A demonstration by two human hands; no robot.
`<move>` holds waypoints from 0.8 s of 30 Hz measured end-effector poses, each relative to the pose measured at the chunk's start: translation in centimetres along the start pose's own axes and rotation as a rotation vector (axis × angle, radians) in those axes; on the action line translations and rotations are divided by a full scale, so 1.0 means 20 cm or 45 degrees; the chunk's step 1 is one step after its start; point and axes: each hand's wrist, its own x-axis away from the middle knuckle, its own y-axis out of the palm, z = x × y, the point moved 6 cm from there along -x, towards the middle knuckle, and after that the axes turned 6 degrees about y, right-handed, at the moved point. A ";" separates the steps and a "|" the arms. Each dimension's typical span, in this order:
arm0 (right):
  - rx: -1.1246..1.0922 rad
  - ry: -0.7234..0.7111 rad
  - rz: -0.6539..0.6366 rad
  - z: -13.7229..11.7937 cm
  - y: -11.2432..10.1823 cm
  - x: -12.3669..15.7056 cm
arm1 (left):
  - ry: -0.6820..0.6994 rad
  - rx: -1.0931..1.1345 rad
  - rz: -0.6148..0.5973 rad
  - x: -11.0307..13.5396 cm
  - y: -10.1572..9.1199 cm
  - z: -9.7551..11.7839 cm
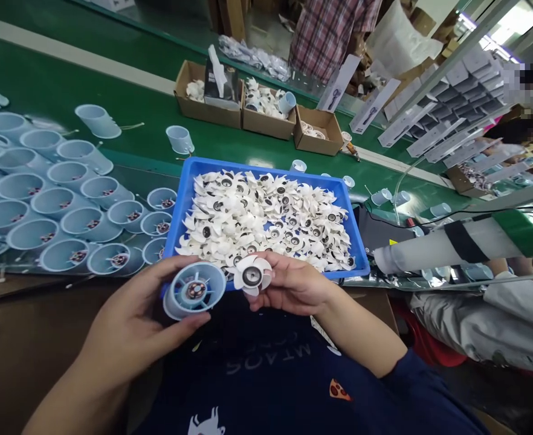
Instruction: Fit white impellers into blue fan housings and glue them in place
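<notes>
A blue plastic tray (pixel 181 208) heaped with white plastic fan wheels (pixel 266 220). Left of the tray stand rows of pale blue plastic cylinders (pixel 58 205). Beyond it lie a green conveyor belt (pixel 67 90), brown cardboard boxes (pixel 266 124) and a person in a plaid shirt (pixel 330 30).

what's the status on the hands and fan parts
Left hand grips blue fan housing. Right hand pinches white impeller beside it, not seated. Blue tray of impellers just behind, nothing between.

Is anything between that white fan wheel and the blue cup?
Nothing visible: the fan wheel in the right hand is close beside the blue cup in the left hand, whose open mouth is uncovered.
</notes>
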 end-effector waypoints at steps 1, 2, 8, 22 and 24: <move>-0.011 0.006 0.006 0.00 -0.01 0.00 | 0.038 -0.070 -0.031 -0.01 0.01 0.01; -0.018 0.008 0.010 0.00 -0.01 0.01 | 0.092 -0.133 -0.048 -0.01 0.02 0.02; 0.004 -0.037 0.015 -0.02 -0.03 0.03 | 0.286 -0.232 -0.152 -0.03 0.10 0.13; 1.616 -0.655 0.426 -0.23 0.08 0.27 | 0.358 -0.456 -0.212 -0.17 0.31 0.26; 1.892 -0.715 0.531 -0.25 0.11 0.28 | 0.442 -0.493 -0.209 -0.19 0.36 0.31</move>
